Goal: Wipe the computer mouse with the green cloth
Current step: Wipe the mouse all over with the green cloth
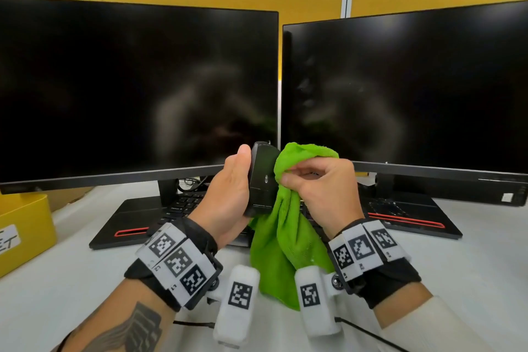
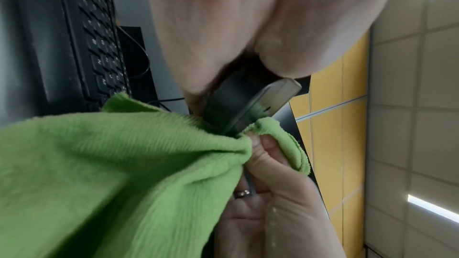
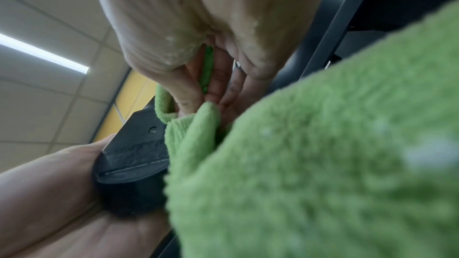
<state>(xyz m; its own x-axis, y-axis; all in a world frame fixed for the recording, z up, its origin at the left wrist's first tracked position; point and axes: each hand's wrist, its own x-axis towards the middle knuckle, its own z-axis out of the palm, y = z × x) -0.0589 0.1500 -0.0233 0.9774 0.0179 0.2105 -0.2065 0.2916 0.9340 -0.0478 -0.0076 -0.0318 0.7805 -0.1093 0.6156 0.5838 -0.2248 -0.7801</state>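
Observation:
A black computer mouse (image 1: 261, 180) is held up on edge above the desk, its flat underside facing me. My left hand (image 1: 233, 191) grips it from the left, thumb along its top edge. My right hand (image 1: 317, 188) pinches a bunched part of the green cloth (image 1: 285, 237) and presses it against the mouse's right side. The rest of the cloth hangs down between my wrists. In the left wrist view the mouse (image 2: 248, 101) meets the cloth (image 2: 111, 174) at my right fingertips. In the right wrist view the mouse underside (image 3: 135, 148) sits beside the cloth (image 3: 323, 154).
Two dark monitors (image 1: 137, 88) (image 1: 405, 94) stand side by side behind my hands. A black keyboard (image 1: 183, 206) lies on the white desk (image 1: 71, 280) under them. A yellow box (image 1: 25, 228) sits at the left edge. Cables run near the desk's front.

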